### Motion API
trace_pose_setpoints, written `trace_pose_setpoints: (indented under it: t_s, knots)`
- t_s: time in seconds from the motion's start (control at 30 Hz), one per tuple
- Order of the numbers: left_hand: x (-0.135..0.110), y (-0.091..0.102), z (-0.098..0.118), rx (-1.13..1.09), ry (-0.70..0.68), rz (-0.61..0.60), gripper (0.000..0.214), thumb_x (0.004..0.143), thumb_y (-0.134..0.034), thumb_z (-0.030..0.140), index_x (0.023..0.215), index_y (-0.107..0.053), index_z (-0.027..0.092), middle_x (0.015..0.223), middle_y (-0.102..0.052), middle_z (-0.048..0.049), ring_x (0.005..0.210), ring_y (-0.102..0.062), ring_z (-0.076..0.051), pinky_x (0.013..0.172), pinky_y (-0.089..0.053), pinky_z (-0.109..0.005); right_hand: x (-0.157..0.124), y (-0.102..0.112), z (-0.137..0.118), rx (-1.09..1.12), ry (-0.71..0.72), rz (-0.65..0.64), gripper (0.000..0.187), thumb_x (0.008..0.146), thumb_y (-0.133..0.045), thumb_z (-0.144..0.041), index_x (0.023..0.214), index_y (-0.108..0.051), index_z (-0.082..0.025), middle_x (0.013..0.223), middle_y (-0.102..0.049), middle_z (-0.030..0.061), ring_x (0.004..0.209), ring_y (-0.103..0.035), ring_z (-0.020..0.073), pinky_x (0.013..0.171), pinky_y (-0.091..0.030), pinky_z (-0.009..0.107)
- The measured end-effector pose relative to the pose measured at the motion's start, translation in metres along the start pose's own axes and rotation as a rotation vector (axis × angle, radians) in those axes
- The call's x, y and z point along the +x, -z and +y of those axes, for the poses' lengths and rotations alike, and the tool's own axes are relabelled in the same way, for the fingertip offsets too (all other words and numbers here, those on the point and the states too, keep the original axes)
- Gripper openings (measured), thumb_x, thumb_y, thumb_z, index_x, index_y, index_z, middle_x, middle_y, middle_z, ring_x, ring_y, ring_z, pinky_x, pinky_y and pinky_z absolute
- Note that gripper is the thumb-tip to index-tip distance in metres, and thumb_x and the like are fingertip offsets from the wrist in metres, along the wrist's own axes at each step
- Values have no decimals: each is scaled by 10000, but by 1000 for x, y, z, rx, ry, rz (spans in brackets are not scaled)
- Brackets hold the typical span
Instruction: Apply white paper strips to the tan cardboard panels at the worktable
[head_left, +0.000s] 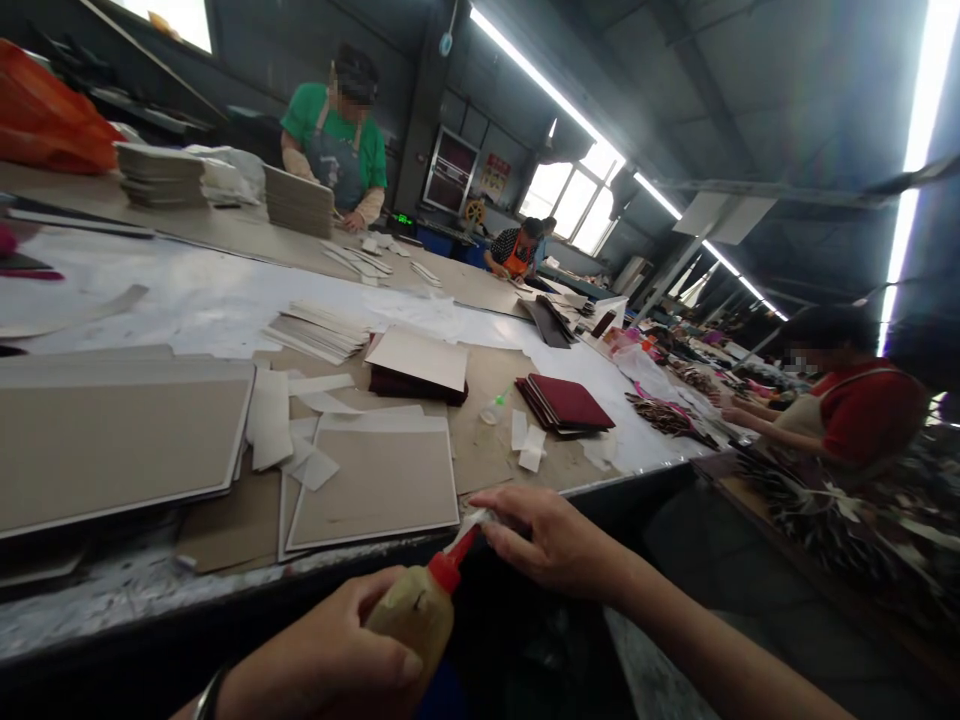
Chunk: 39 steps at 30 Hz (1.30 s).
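My left hand point(337, 640) is wrapped round a yellowish squeeze glue bottle point(420, 615) with a red nozzle, tilted up and to the right. At the nozzle's whitish tip point(474, 520), the thumb and fingers of my right hand point(547, 540) are pinched together. Both hands are just off the table's front edge. Beyond them lies a grey-brown board with a pale border point(379, 480), with white paper strips point(311, 460) at its left. A small clear bottle with a green tip point(493, 408) stands near a stack of dark red covers point(566, 402).
Large boards point(112, 440) lie at the left. Farther back are a pale sheet on dark red covers point(418, 358), a strip pile point(319, 332) and board stacks point(298, 203). Co-workers stand across the table point(337, 140) and at the right point(862, 410).
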<state>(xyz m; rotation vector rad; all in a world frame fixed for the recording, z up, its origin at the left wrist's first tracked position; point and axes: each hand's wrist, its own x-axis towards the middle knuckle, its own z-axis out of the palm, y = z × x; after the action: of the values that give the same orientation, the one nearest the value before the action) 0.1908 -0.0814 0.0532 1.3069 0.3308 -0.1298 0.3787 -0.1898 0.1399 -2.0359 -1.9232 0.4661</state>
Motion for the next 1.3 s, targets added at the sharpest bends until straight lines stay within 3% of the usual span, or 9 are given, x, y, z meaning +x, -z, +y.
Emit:
trace_pose_setpoints:
  t_s: [0.2, 0.33, 0.47, 0.67, 0.77, 1.0, 1.13, 1.2, 1.3]
  knots:
    - [7, -7, -2, 189, 47, 173, 395, 479, -530, 168, 873, -565, 155, 672, -545, 43, 637, -485, -136, 566, -374, -227, 0, -12, -1, -399, -53, -106, 169, 791, -490, -201, 849, -641, -151, 753, -636, 49, 687, -571, 152, 629, -411, 236]
    - [12, -9, -9, 338, 0, 212, 299, 545, -531, 171, 840, -579, 175, 657, -550, 53, 619, -501, -132, 537, -375, -211, 2, -20, -9, -646, -46, -271, 152, 784, -492, -177, 808, -625, -107, 770, -645, 104, 698, -591, 201, 599, -415, 273]
    - [17, -11, -14, 380, 8, 192, 260, 580, -530, 188, 836, -576, 185, 636, -548, 56, 580, -505, -123, 512, -365, -203, 6, -23, -12, -695, -62, -413, 164, 791, -498, -180, 821, -634, -95, 806, -653, 128, 740, -603, 226, 611, -426, 286]
    - [24, -13, -14, 686, -47, 418, 244, 597, -478, 157, 818, -563, 217, 735, -599, 26, 677, -544, -149, 592, -379, -229, 13, -27, 1, -578, -240, -270, 221, 785, -442, -213, 804, -649, -137, 801, -663, 92, 744, -603, 194, 636, -403, 258]
    - [28, -13, -18, 878, -69, 518, 388, 596, -487, 140, 968, -563, 221, 896, -619, -35, 841, -556, -207, 725, -394, -287, 17, -31, 10, -529, -313, -183, 214, 752, -447, -207, 753, -654, -151, 763, -660, 77, 705, -588, 181, 603, -366, 253]
    - [34, -12, -27, 1105, -90, 546, 547, 625, -444, 111, 1164, -505, 182, 994, -602, -97, 929, -524, -269, 806, -374, -395, 19, -37, 35, -83, -465, -136, 167, 675, -524, -215, 595, -645, -133, 514, -532, -2, 493, -430, 99, 451, -248, 218]
    - [33, -8, -29, 985, -82, 501, 550, 595, -467, 120, 1141, -517, 165, 1013, -609, -93, 930, -533, -253, 813, -393, -370, 15, -27, 46, 165, -446, -271, 278, 790, -466, -284, 774, -691, -122, 592, -587, 4, 526, -491, 103, 472, -347, 190]
    - [32, -6, -29, 898, -68, 473, 526, 593, -471, 128, 1114, -531, 168, 985, -622, -77, 900, -549, -235, 794, -412, -345, 12, -20, 47, 182, -373, -275, 345, 860, -392, -309, 990, -663, -138, 784, -654, 32, 674, -564, 127, 608, -425, 210]
    - [31, -2, -29, 850, -68, 485, 519, 591, -487, 154, 1106, -535, 181, 975, -628, -62, 886, -555, -228, 790, -419, -336, 10, -15, 42, 92, -190, -220, 368, 896, -385, -313, 1198, -542, -172, 1073, -622, 69, 950, -549, 160, 848, -397, 270]
